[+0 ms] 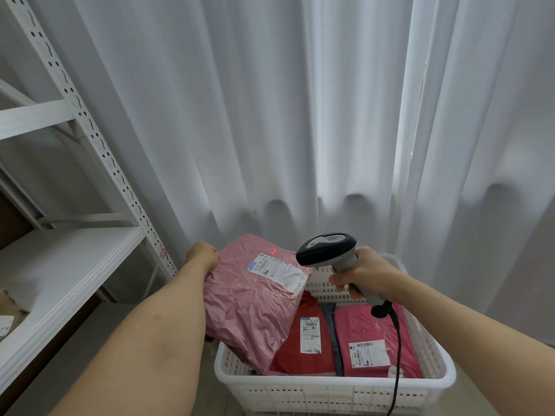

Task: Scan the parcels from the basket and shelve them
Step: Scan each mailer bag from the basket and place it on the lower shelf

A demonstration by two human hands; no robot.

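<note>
Pink plastic mailer: your left hand [201,256] grips the far left edge of this pink parcel [252,298], tilting it up out of the basket [330,388] so its label [271,265] faces the scanner [327,250]. Your right hand [360,274] is closed round the scanner's grip, nose aimed left; a red dot [274,251] sits just beyond the label, so the aim probably needs nudging nearer. In the white basket lie two red parcels [306,337], labels up. Shelf [60,265] waits at left.

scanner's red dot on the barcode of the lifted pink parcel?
No: the red dot lies on the bare wrap of the pink parcel, just above its label.
</note>
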